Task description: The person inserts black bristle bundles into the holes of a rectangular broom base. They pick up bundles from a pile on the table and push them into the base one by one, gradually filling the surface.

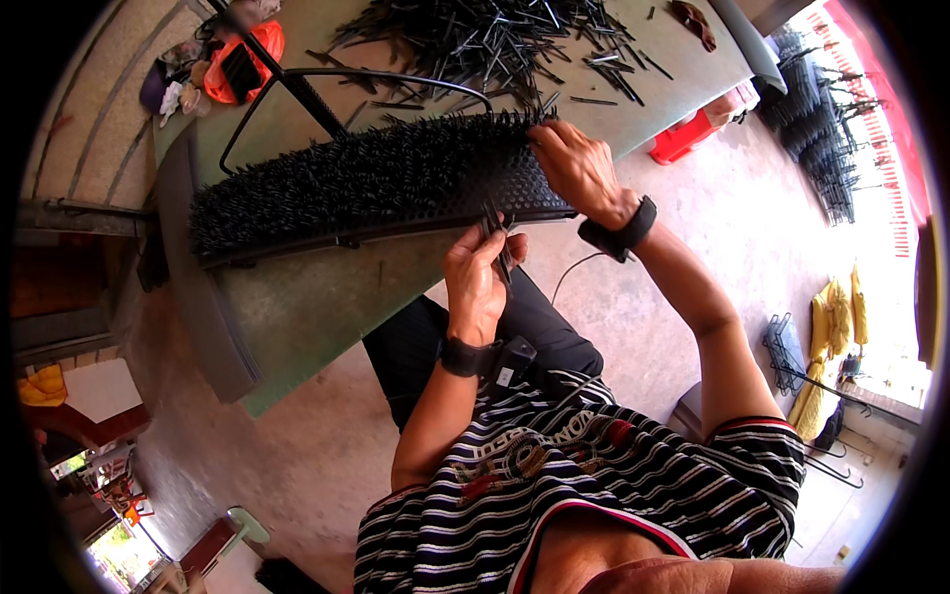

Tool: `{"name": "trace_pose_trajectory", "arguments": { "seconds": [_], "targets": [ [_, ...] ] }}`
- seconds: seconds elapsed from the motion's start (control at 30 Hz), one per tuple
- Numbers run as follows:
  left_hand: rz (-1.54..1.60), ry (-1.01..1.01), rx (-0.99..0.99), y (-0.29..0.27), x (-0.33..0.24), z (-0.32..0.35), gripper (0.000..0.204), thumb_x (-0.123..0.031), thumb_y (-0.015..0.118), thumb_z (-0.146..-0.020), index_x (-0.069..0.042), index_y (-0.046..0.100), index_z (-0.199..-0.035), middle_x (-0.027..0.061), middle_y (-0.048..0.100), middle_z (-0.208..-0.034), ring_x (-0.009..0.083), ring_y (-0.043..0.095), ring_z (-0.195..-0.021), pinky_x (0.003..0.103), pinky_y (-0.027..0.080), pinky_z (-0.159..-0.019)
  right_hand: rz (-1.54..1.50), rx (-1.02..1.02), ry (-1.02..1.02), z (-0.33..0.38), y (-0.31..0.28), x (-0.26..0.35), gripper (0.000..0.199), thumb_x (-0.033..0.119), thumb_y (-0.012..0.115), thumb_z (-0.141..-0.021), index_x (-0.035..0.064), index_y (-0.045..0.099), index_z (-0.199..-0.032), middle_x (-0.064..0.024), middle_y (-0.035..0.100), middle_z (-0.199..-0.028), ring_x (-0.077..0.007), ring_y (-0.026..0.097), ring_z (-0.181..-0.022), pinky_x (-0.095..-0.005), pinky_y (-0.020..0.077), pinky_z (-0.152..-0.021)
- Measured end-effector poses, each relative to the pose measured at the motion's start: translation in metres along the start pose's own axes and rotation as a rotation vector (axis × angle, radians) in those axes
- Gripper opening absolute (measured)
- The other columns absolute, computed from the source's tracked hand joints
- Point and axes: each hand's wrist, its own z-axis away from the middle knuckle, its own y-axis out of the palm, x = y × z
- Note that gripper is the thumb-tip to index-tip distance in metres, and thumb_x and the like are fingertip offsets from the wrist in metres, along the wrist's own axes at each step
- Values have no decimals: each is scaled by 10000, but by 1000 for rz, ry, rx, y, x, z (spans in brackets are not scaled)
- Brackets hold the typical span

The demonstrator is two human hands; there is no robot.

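Black spikes (498,238) in L hand (477,282); R hand (577,168) on brush strip (366,188)

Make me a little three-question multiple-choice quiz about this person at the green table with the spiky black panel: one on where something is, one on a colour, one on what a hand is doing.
1. Where does the loose pile of black pins lie?
A. On the floor under the table
B. On the table beyond the panel
C. In the person's lap

2. What colour is the crate on the floor past the table's edge?
A. Red
B. Blue
C. White

3. What is the left hand doing?
A. Resting flat on the table
B. Hanging free at the side
C. Gripping a small bunch of black pins

Answers:
1 B: the loose pile of black pins is spread on the green table behind the spiky black panel.
2 A: the crate is plainly red.
3 C: the left hand is closed round a small bunch of black pins at the panel's near edge, while the right hand presses on the panel's end.
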Motion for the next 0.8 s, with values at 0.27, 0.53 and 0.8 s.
{"name": "trace_pose_trajectory", "arguments": {
  "seconds": [0.27,0.53,0.8],
  "targets": [
    [71,-135,129,7,4,-14,177,1,536,-873,24,603,-1036,70,624,-950,172,609,-814,301,513,-689,-223,145,-583,44,-28,30,306,95,613,-676,23,598,-973,-132,538,-1020,-185,561,-714,-273,493,-520],
    [-78,-57,205,14,8,-3,257,22,484,-882,29,547,-1131,84,597,-934,221,627,-840,376,539,-792,-451,-244,291,20,-36,13,173,-32,543,-859,-16,569,-1029,-128,666,-838,-188,684,-736,-246,530,-607],
    [-182,-28,80,20,-2,1,208,-13,527,-878,-3,603,-1072,50,598,-844,169,604,-683,319,541,-597,-476,-367,376,2,-8,-19,150,5,526,-886,-7,509,-1035,-113,646,-776,-163,684,-717,-233,504,-558]
  ]
}}
